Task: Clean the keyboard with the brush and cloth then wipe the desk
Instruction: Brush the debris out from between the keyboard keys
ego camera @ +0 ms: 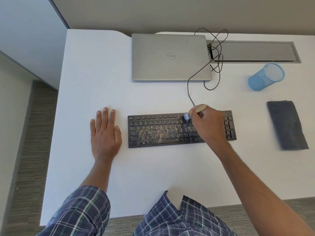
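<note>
Gripping a small wooden-handled brush point(196, 110) between curled fingers and thumb, the right hand point(208, 123) hovers over the right-of-centre part of the black keyboard point(162, 132). The pale bristles point down and to the left onto the top key rows. That low, pencil-like hold looks chosen so the tip can dig between the keys. The left hand point(104, 132) lies flat on the white desk point(95, 74), palm down with its fingers straight and spread, holding nothing. It sits just beside the keyboard's left end but does not touch it, so it seems to brace the person rather than pin the board. The two hands are well apart, with most of the keyboard between them.

The keyboard sits in the middle of the frame. Tan grit is scattered thickest across its middle rows, left of the bristles, so I'd say the brushing has a good way to go. A black cable point(189, 89) runs up from the keyboard's top edge and loops past the right side of a closed silver Dell laptop point(170, 57) at top centre.

At the right edge of the frame a folded dark grey cloth point(287, 125) lies untouched, well clear of the keyboard and probably parked there for the wiping step. Above it is a blue mesh pen cup point(265, 76).
</note>
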Demonstrator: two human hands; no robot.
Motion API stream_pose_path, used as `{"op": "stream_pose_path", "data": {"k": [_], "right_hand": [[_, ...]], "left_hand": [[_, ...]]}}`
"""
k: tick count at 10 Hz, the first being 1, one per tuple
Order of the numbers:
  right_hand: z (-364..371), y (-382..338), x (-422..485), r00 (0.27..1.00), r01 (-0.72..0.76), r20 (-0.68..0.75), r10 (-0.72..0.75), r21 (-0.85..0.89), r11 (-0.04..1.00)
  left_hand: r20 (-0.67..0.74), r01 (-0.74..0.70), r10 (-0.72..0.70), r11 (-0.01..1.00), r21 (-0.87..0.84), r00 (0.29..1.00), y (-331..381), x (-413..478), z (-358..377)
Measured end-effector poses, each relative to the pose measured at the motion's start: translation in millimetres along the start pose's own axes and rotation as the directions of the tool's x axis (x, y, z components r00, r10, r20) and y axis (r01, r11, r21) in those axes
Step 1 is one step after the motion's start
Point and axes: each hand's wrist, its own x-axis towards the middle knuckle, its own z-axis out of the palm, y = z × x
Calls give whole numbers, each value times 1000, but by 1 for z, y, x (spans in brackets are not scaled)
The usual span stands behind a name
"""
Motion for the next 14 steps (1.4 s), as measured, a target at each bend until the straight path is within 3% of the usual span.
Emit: {"op": "stream_pose_path", "data": {"k": [3, 6, 9, 11, 14], "right_hand": [[3, 13, -7, 995, 33, 100, -18, -153, 988], [4, 1, 0, 1000, -1, 22, 1, -23, 1000], [2, 12, -8, 996, 32, 83, -19, -154, 988], [2, -1, -2, 1000, -9, 7, 9, -21, 1000], [11, -2, -7, 990, 22, 139, -5, -125, 992]], "left_hand": [[-2, 3, -3, 1000, 0, 1000, -1, 0, 2], [-7, 2, -2, 1000, -1, 1000, -1, 1, 3], [-5, 2, -2, 1000, -3, 1000, -1, 0, 2], [-5, 5, -5, 1000, -7, 1000, -1, -1, 1], [-7, -1, 1, 1000, -2, 1000, -2, -1, 2]]}}
